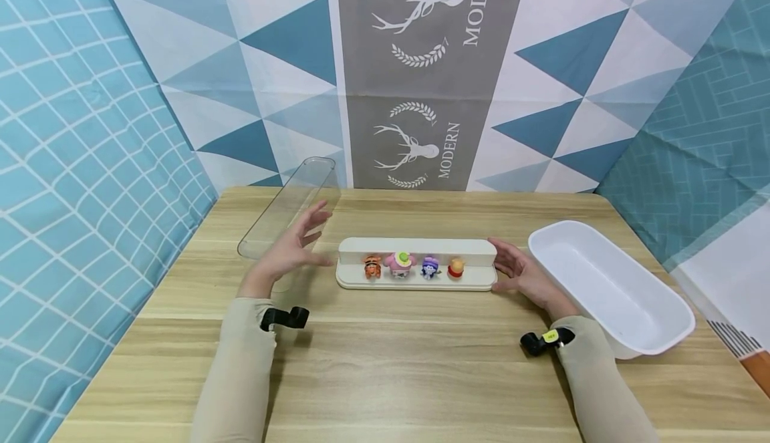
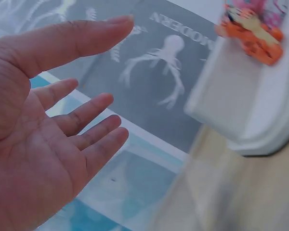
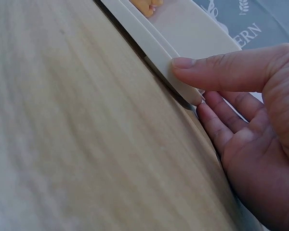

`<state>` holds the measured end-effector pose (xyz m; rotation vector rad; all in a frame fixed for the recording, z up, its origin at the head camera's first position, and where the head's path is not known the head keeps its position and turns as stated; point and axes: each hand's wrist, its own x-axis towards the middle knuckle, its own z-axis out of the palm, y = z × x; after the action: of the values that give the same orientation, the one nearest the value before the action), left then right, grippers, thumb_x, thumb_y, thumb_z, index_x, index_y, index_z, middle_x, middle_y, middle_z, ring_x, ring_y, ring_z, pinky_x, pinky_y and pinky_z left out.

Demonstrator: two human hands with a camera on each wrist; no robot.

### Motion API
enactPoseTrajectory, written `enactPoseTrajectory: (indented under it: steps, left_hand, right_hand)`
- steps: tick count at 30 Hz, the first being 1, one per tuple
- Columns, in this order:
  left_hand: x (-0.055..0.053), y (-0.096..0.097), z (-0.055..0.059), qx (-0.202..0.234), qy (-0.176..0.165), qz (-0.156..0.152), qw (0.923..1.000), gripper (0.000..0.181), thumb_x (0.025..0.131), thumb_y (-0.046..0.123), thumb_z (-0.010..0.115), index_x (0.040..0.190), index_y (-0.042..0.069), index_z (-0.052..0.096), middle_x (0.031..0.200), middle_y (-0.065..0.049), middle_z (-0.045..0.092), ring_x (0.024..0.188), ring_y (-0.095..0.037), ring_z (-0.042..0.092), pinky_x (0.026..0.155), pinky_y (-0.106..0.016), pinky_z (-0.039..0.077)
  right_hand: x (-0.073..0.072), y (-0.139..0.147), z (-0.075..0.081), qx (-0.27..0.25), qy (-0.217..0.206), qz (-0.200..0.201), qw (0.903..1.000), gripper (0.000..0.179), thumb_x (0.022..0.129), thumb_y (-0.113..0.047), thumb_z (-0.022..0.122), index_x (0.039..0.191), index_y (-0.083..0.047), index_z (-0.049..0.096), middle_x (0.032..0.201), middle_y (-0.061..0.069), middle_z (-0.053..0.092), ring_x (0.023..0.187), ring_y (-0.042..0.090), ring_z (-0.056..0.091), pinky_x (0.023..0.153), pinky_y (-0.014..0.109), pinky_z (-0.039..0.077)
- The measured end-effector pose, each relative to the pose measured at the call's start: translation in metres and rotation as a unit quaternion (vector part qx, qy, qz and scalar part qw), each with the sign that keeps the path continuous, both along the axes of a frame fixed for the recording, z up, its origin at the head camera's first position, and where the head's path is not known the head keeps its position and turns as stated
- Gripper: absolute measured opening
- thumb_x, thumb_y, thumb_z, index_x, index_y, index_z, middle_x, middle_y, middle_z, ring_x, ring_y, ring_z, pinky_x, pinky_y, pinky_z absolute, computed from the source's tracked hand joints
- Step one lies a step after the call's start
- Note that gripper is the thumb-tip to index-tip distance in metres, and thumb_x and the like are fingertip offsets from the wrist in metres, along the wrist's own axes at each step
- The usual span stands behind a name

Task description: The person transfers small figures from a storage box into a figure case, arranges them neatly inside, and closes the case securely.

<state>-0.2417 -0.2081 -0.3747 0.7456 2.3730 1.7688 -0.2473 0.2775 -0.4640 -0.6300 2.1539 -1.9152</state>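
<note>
A long white display stand (image 1: 415,246) with a raised back ledge sits mid-table. In a row on it stand a tiger figurine (image 1: 372,268), a pink figurine (image 1: 400,264) with a green top, a purple-and-white figurine (image 1: 430,267) and a yellow-and-red figurine (image 1: 455,268). My right hand (image 1: 526,276) grips the stand's right end, thumb (image 3: 207,72) on the front edge and fingers around the end. Left of the stand, my left hand (image 1: 291,249) is held apart from it, thumb and fingers spread with nothing between them. Behind that hand lies a clear plastic cover (image 1: 285,212).
A white plastic basin (image 1: 613,289) stands on the right side of the wooden table (image 1: 415,376), beside my right forearm. Patterned cloth (image 1: 415,75) hangs behind the table's back edge, with blue checked cloth (image 1: 90,162) along the left.
</note>
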Motion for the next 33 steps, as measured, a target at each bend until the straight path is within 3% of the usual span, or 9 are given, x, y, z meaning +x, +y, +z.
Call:
enactPoseTrajectory:
  steps: [7, 16, 25, 33]
  left_hand:
    - [0.011, -0.008, 0.021, -0.005, 0.053, 0.042, 0.9977, 0.111, 0.072, -0.018, 0.077, 0.16, 0.012, 0.015, 0.157, -0.022, 0.027, 0.146, -0.037, 0.022, 0.118, -0.053, 0.022]
    - [0.024, -0.029, 0.034, -0.039, 0.097, 0.141, 0.9845, 0.109, 0.076, -0.007, 0.081, 0.161, 0.017, 0.017, 0.156, -0.018, 0.031, 0.146, -0.036, 0.022, 0.117, -0.056, 0.021]
    - [0.024, -0.039, 0.036, -0.132, 0.086, 0.211, 0.9647, 0.114, 0.074, 0.003, 0.085, 0.16, 0.01, 0.01, 0.157, -0.026, 0.024, 0.145, -0.046, 0.011, 0.111, -0.07, 0.017]
    - [0.023, -0.04, 0.033, -0.215, 0.048, 0.246, 0.9439, 0.119, 0.078, 0.017, 0.085, 0.159, 0.003, -0.002, 0.156, -0.035, 0.013, 0.143, -0.054, 0.005, 0.11, -0.071, 0.017]
  right_hand:
    - [0.0, 0.001, -0.001, 0.0, 0.0, -0.004, 1.0, 0.099, 0.071, 0.02, 0.072, 0.156, 0.001, 0.023, 0.136, -0.013, 0.049, 0.123, 0.001, 0.049, 0.102, 0.015, 0.041]
    - [0.0, 0.0, -0.001, 0.001, -0.004, -0.007, 1.0, 0.099, 0.072, 0.021, 0.071, 0.156, 0.002, 0.023, 0.137, -0.012, 0.048, 0.122, 0.0, 0.05, 0.102, 0.015, 0.041]
    - [0.0, 0.0, 0.0, -0.001, 0.004, -0.006, 1.0, 0.099, 0.071, 0.021, 0.071, 0.155, 0.002, 0.023, 0.137, -0.009, 0.049, 0.123, 0.001, 0.05, 0.103, 0.015, 0.04]
    - [0.0, 0.0, -0.001, -0.002, 0.009, -0.004, 0.9999, 0.098, 0.072, 0.019, 0.073, 0.156, 0.001, 0.024, 0.137, -0.01, 0.05, 0.122, 0.001, 0.05, 0.103, 0.015, 0.041]
